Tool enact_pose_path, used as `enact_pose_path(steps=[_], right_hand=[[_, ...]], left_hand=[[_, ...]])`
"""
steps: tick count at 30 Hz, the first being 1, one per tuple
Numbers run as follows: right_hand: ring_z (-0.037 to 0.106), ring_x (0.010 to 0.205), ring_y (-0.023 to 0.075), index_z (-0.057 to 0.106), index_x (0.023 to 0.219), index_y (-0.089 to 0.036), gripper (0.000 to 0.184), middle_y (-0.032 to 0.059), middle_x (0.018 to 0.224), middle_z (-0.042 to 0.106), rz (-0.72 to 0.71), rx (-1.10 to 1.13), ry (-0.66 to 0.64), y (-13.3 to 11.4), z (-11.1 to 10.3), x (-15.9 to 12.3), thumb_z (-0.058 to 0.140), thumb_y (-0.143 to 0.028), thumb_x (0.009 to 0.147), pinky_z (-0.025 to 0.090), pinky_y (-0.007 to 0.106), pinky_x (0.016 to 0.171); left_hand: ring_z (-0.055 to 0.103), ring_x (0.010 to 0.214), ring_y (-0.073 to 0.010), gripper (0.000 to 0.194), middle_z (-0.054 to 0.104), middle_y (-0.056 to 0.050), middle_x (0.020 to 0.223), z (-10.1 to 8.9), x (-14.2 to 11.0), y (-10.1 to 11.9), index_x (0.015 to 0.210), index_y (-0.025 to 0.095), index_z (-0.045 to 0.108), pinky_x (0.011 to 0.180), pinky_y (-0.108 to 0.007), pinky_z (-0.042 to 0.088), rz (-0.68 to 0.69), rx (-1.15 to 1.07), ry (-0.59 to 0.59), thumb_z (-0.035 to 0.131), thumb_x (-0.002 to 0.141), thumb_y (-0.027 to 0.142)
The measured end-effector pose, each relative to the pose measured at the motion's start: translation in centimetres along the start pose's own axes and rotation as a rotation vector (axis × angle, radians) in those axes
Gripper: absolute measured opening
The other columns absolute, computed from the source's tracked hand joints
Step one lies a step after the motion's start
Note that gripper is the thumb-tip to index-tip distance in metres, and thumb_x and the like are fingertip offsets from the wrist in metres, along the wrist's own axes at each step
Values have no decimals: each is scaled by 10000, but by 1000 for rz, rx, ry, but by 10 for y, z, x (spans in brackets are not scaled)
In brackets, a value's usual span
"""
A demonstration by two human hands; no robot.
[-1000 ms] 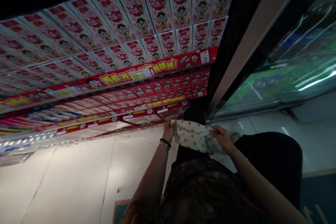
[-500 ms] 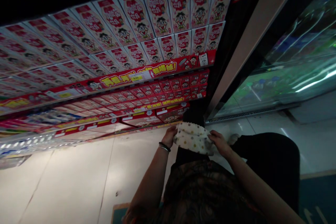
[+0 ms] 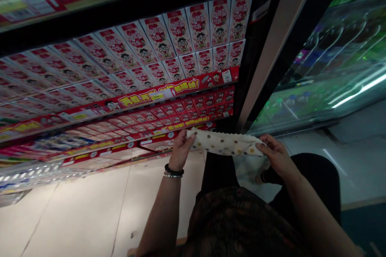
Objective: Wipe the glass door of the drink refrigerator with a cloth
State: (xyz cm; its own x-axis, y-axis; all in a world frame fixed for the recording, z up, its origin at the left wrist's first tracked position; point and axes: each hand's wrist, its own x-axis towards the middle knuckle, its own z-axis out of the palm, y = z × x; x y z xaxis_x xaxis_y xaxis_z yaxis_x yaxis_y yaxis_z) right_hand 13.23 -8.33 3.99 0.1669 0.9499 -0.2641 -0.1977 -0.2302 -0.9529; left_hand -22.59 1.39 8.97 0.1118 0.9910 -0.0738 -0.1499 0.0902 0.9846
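Note:
My left hand [image 3: 181,150] pinches one end of a cream cloth with coloured polka dots [image 3: 224,144], and a dark beaded bracelet and a metal bangle sit on that wrist. My right hand [image 3: 276,154] grips the other end. Stretched flat between my hands, the cloth spans a gap in front of my body. Below it hangs a paler fold of fabric [image 3: 250,168], and I cannot tell whether it belongs to the same cloth. My patterned dark top [image 3: 238,225] and black trousers [image 3: 313,176] fill the lower part of the view.
Shelves of red-and-white snack boxes [image 3: 181,36] with red price strips run along the left. A beige pillar [image 3: 277,44] stands beside a glass-door cooler [image 3: 328,64] on the right. Pale floor tiles [image 3: 75,213] lie below, with a dark mat [image 3: 364,229] at lower right.
My hands have moved apart, pulling the cloth out wider and flatter. The view has also shifted, so the shelves sit lower and more of the upper shelf shows.

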Motion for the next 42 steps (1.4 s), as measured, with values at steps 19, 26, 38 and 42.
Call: enact_pose_path(steps=[19, 26, 38, 42], right_hand=[[678, 839, 244, 709, 945, -245, 411, 57, 892, 740, 122, -138, -5, 106, 21, 26, 810, -583, 734, 564, 388, 744], [649, 744, 223, 705, 849, -226, 474, 51, 814, 723, 218, -155, 8, 146, 42, 40, 777, -666, 687, 524, 368, 669], [465, 749, 170, 608, 790, -236, 371, -32, 733, 518, 16, -180, 115, 139, 22, 36, 774, -566, 815, 388, 337, 716], [442, 699, 169, 576, 726, -240, 482, -29, 673, 494, 55, -186, 135, 151, 21, 45, 840, -643, 736, 383, 333, 663]], left_hand=[[703, 882, -212, 621, 767, -66, 1052, -30, 1, -83, 1088, 197, 686, 807, -321, 585, -151, 166, 183, 976, 704, 590], [730, 973, -211, 674, 771, -70, 1168, -37, 0, -89, 1272, 227, 685, 856, -306, 604, -161, 131, 135, 958, 747, 548], [705, 797, -188, 629, 799, -67, 1026, -46, -7, -87, 1126, 188, 722, 715, -279, 566, -205, 48, 104, 1008, 693, 544], [714, 846, -188, 580, 794, -55, 1028, -47, -4, -97, 1067, 187, 718, 760, -284, 580, -199, 47, 122, 1014, 693, 517]])
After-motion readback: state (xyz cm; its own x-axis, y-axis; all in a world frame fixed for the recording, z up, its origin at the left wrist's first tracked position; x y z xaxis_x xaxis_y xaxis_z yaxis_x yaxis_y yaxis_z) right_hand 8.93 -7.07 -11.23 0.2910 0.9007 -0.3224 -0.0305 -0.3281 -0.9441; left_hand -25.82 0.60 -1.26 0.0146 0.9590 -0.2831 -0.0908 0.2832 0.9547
